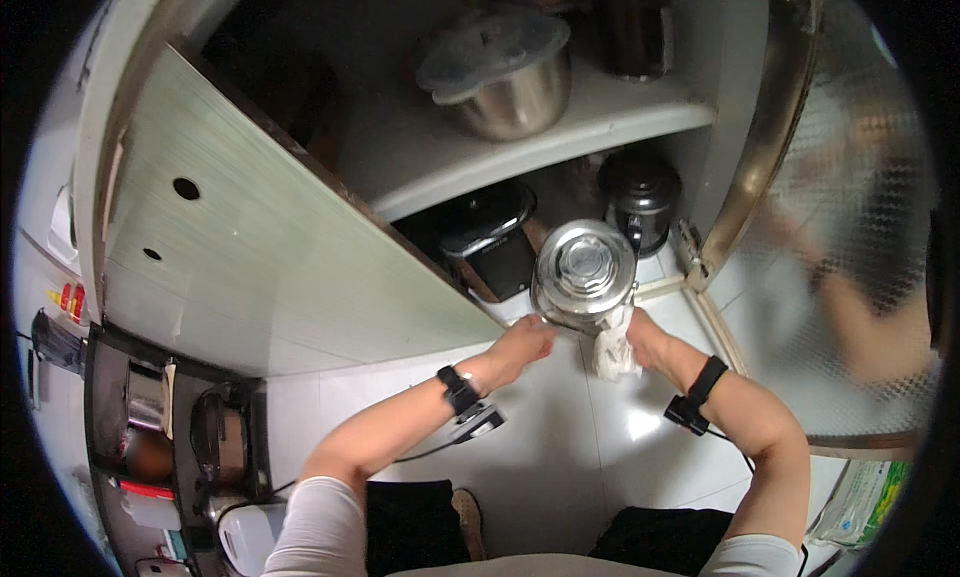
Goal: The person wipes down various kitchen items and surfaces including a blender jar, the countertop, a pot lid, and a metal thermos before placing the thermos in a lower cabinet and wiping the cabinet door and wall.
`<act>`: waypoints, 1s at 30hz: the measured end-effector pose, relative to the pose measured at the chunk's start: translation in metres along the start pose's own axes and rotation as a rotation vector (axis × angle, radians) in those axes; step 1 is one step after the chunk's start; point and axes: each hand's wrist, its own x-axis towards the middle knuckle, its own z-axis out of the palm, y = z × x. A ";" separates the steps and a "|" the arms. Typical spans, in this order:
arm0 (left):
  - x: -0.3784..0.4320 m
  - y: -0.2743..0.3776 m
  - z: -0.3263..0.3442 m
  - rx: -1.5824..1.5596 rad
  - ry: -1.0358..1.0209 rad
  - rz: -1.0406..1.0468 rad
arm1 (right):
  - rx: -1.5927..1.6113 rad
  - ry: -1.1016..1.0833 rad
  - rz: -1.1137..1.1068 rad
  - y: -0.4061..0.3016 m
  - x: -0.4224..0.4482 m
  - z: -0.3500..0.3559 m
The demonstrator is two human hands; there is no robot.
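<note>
A shiny metal pot with a stepped round lid (pixel 585 265) is held in front of the open cabinet, just outside its lower compartment. At its near left side, my left hand (pixel 521 348) has its fingers curled around the edge or a handle; the exact hold is partly hidden. My right hand (pixel 651 340) is at the near right side, gripping a crumpled white cloth (pixel 616 348) that hangs down against the pot. The fingers of that hand are mostly hidden behind the cloth. Behind the pot stand a dark appliance (pixel 491 250) and a dark lidded kettle (pixel 641 194).
On the shelf (pixel 540 145) sits a steel pot (pixel 517 100) under a translucent cover, with a dark jar (pixel 634 33) beside it. A pale cabinet door (pixel 285 262) is at left, a textured glass door (pixel 840 277) at right. A rack (pixel 176 382) holds kitchenware at lower left.
</note>
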 end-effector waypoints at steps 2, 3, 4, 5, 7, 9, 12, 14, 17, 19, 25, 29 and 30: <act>-0.043 0.051 -0.013 0.816 -0.183 0.468 | 0.082 -0.024 0.007 -0.002 0.002 -0.009; -0.070 0.087 -0.014 1.152 -0.131 0.695 | 0.130 -0.013 0.002 -0.003 0.003 -0.012; -0.087 0.121 -0.017 1.478 -0.065 0.927 | 0.147 -0.013 -0.010 -0.003 0.007 -0.016; -0.094 0.139 -0.029 1.729 0.048 1.138 | 0.154 -0.029 -0.014 -0.003 0.011 -0.015; -0.098 0.169 -0.048 2.071 0.193 1.163 | 0.201 -0.035 0.020 -0.007 0.013 -0.017; -0.089 0.176 -0.068 2.455 0.471 0.969 | 0.248 -0.054 0.066 -0.007 0.016 -0.016; -0.092 0.165 -0.073 2.372 0.279 0.679 | 0.270 -0.120 0.049 -0.009 0.018 -0.015; -0.109 0.145 -0.073 2.366 0.279 0.768 | 0.265 -0.172 0.033 -0.009 0.000 -0.015; -0.153 0.121 -0.061 2.385 0.241 0.948 | 0.105 -0.155 -0.117 0.013 0.011 -0.054; -0.185 0.098 -0.061 2.435 0.210 0.905 | 0.162 -0.223 0.009 -0.018 -0.054 -0.014; -0.230 0.075 -0.061 2.432 0.138 1.052 | -0.006 -0.284 0.044 -0.035 -0.138 -0.012; -0.245 0.064 -0.055 2.556 0.018 0.892 | 0.310 -0.255 0.150 -0.090 -0.231 0.067; -0.250 0.069 -0.050 2.612 -0.003 0.867 | 0.248 -0.274 0.140 -0.097 -0.233 0.071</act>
